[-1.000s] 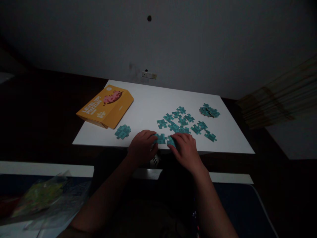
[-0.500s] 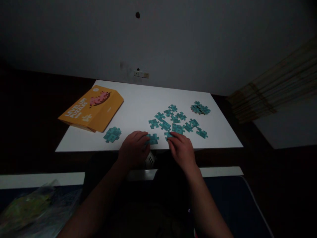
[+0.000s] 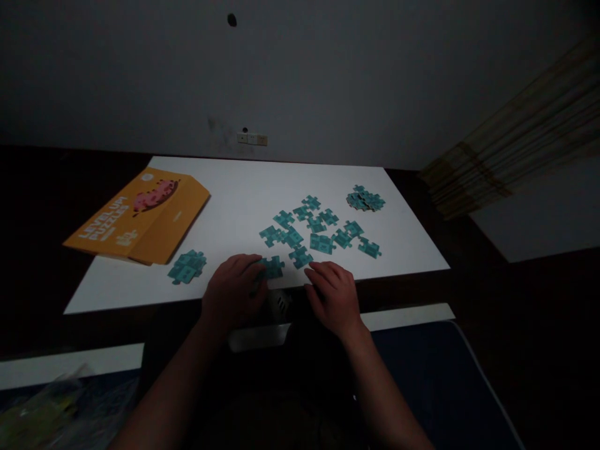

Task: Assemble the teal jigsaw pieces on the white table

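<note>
At the front edge of the white table (image 3: 225, 219), my left hand (image 3: 234, 284) pinches a teal jigsaw puzzle piece (image 3: 272, 267) by its left side. Another teal puzzle piece (image 3: 300, 257) lies flat just beyond the fingertips of my right hand (image 3: 334, 290). That hand's thumb and fingers are apart, with nothing seen between them. Several loose teal pieces (image 3: 322, 243) are spread behind both hands. To the left lies a small cluster of overlapping pieces (image 3: 187, 267), and a thicker pile (image 3: 366, 199) is at the back right.
A yellow puzzle box (image 3: 154, 215) covers the table's left side and overhangs its edge. Behind stand a grey wall with sockets (image 3: 252, 139) and, at right, a striped curtain (image 3: 473, 175). A clear plastic bag (image 3: 56, 406) lies at lower left.
My right hand has let go of its puzzle piece and drawn back slightly; the piece now lies on the table. My left hand keeps its piece. The whole view has shifted.
</note>
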`<control>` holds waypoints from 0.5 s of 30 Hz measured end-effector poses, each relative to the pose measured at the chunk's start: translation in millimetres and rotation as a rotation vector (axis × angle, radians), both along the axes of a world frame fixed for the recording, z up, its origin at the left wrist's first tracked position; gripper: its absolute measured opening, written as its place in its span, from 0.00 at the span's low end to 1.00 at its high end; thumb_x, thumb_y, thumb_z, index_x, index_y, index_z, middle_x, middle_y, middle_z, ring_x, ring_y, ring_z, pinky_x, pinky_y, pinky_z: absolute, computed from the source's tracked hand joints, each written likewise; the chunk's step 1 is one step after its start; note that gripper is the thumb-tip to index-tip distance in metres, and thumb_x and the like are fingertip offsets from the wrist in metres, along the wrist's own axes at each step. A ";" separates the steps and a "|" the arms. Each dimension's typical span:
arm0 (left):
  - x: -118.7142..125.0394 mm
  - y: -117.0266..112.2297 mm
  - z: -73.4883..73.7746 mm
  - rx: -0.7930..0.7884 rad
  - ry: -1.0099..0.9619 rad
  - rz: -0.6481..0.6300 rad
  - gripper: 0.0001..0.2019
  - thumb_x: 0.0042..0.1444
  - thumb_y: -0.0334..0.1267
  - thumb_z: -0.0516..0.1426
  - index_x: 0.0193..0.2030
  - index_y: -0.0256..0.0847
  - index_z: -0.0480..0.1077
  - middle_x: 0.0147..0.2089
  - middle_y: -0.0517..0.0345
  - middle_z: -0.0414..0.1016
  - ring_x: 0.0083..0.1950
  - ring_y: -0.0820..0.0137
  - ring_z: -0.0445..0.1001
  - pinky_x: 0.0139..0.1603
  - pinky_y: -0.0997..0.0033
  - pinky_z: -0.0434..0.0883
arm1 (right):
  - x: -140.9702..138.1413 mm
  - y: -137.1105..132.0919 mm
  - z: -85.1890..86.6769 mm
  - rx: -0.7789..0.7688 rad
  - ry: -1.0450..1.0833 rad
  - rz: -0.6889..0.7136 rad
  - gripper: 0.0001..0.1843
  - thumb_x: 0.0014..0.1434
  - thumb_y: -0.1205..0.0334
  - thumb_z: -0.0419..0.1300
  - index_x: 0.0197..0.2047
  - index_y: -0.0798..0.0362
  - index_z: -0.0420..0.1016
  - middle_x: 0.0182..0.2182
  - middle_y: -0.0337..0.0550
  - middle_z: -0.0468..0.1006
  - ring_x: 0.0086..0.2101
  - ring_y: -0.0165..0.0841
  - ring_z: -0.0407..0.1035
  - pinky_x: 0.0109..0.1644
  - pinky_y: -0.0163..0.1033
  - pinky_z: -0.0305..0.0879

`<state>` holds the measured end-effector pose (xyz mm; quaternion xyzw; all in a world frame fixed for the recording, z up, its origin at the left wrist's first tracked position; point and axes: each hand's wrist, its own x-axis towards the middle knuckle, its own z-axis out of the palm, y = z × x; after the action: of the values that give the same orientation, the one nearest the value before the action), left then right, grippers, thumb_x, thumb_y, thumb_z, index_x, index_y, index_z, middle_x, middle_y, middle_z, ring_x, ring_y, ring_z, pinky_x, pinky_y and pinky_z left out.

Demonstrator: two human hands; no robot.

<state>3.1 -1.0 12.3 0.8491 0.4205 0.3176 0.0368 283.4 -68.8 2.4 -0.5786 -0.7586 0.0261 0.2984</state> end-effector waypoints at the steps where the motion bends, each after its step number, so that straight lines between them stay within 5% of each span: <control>1: 0.2 0.0 0.2 -0.001 0.006 0.001 0.11 0.66 0.35 0.64 0.54 0.47 0.78 0.59 0.47 0.85 0.58 0.48 0.83 0.57 0.42 0.83 | 0.5 2.8 2.1 -0.023 -0.002 -0.011 0.17 0.76 0.59 0.61 0.62 0.40 0.86 0.63 0.47 0.86 0.63 0.51 0.76 0.65 0.62 0.73; 9: 0.4 -0.6 -1.1 0.012 0.024 0.000 0.11 0.67 0.35 0.63 0.55 0.46 0.77 0.59 0.47 0.85 0.58 0.49 0.82 0.57 0.42 0.83 | 20.9 43.7 10.4 0.000 -0.003 -0.272 0.20 0.75 0.56 0.60 0.65 0.49 0.82 0.68 0.57 0.80 0.67 0.59 0.68 0.69 0.69 0.67; 15: 1.4 -2.1 1.1 0.003 0.025 0.010 0.10 0.67 0.35 0.63 0.54 0.46 0.77 0.59 0.47 0.85 0.58 0.49 0.82 0.56 0.41 0.83 | 29.5 58.2 10.5 -0.065 0.011 -0.246 0.18 0.74 0.55 0.62 0.63 0.46 0.81 0.60 0.55 0.84 0.63 0.60 0.67 0.67 0.67 0.67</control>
<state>4.5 -3.0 13.4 0.8510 0.4247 0.3076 0.0289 312.9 -10.7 12.9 -0.6763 -0.6792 0.0168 0.2845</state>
